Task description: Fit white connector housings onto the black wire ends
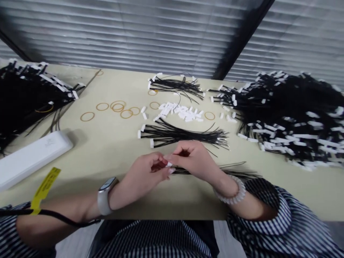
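Observation:
My left hand (145, 172) and my right hand (190, 157) meet at the middle of the table, fingertips together on a small white plastic connector (169, 164). A thin bundle of black wires (231, 173) lies under my right wrist and runs off to the right. The fingers partly hide the connector, and I cannot tell whether its wires belong to that bundle. Just beyond my hands lies a fanned bunch of black wires with white connectors (182, 135). A smartwatch (104, 196) sits on my left wrist, and a white beaded bracelet (231, 191) circles my right.
A large heap of black wires with white connectors (292, 118) fills the right side, and another (29, 89) lies at far left. Loose white connectors (178, 111), tan rubber bands (118, 106), a white rectangular case (32, 159) and a yellow strap (44, 188) lie around.

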Available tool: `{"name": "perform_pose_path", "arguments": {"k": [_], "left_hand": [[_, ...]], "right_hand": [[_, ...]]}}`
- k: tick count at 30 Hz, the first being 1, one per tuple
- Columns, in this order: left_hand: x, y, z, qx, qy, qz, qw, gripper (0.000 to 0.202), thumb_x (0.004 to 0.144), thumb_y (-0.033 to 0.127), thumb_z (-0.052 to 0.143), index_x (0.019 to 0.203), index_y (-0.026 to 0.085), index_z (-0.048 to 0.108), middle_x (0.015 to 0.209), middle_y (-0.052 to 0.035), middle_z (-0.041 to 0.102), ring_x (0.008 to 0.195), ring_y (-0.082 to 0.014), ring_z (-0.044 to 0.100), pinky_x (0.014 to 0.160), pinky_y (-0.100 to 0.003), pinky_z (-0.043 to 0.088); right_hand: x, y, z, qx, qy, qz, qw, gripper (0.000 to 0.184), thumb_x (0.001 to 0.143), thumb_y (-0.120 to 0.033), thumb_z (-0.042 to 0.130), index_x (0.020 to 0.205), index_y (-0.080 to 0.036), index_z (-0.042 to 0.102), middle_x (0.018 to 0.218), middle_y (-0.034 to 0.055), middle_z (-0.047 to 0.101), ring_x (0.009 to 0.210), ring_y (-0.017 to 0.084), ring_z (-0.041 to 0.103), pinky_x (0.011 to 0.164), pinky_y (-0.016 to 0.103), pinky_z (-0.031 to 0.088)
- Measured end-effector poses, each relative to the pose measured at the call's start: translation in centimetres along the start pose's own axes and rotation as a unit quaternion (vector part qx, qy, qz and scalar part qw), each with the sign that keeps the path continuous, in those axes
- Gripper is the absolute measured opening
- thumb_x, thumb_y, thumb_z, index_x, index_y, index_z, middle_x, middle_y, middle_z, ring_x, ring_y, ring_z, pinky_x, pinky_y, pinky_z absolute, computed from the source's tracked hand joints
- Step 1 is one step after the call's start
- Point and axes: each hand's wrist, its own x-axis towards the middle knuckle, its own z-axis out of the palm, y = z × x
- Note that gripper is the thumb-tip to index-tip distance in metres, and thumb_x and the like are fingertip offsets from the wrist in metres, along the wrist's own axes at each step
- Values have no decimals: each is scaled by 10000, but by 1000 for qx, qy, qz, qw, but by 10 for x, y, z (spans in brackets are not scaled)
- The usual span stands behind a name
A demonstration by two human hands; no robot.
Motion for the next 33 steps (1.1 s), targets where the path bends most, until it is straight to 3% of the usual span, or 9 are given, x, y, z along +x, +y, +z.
{"name": "perform_pose_path", "arguments": {"k": [5,11,15,19,21,28,33], "left_hand": [[-2,1,0,-9,-2,-24,1000,136,760,286,556,761,153,526,685,8,580,602,-121,604,549,-223,480],[-2,3,0,9,-3,-18,1000,132,778,283,534,756,153,527,664,15,559,587,-118,606,527,-207,460],[-3,4,-3,19,-5,3,1000,163,789,286,525,691,157,504,602,16,562,561,-112,584,510,-196,429],[-5,2,-5,29,-1,41,999,135,798,254,519,708,154,536,644,3,595,608,-115,597,558,-198,437],[-6,0,-5,43,8,59,997,119,801,245,521,735,155,562,668,-4,613,625,-119,600,576,-205,441],[-7,-6,-6,80,17,95,992,134,811,275,545,777,162,609,721,-32,655,672,-141,594,625,-242,459],[-10,-5,-9,79,29,124,989,108,821,242,539,769,168,598,741,-28,656,674,-131,603,629,-236,463]], "right_hand": [[-1,0,4,-14,23,-2,1000,252,704,-332,661,573,-146,551,536,-27,533,511,61,409,455,181,318],[-1,-3,5,-25,1,13,1000,240,718,-346,647,602,-156,556,549,-30,540,511,64,417,461,185,317],[2,-6,-13,-79,-71,-3,994,239,807,-368,533,690,-163,573,601,-34,538,538,66,426,477,187,315],[3,-7,-31,-180,-198,-50,962,247,850,-336,486,706,-171,600,639,-26,565,579,83,460,523,217,320],[2,-8,-33,-190,-231,-68,952,230,857,-299,484,712,-176,613,658,-17,588,591,94,485,546,230,333],[-4,-13,-27,-168,-237,-96,952,182,870,-220,468,731,-220,586,743,-20,625,687,113,548,635,223,367],[-3,-14,-27,-142,-230,-79,959,288,885,-204,419,599,-193,450,540,-52,466,518,80,413,518,221,305]]}}
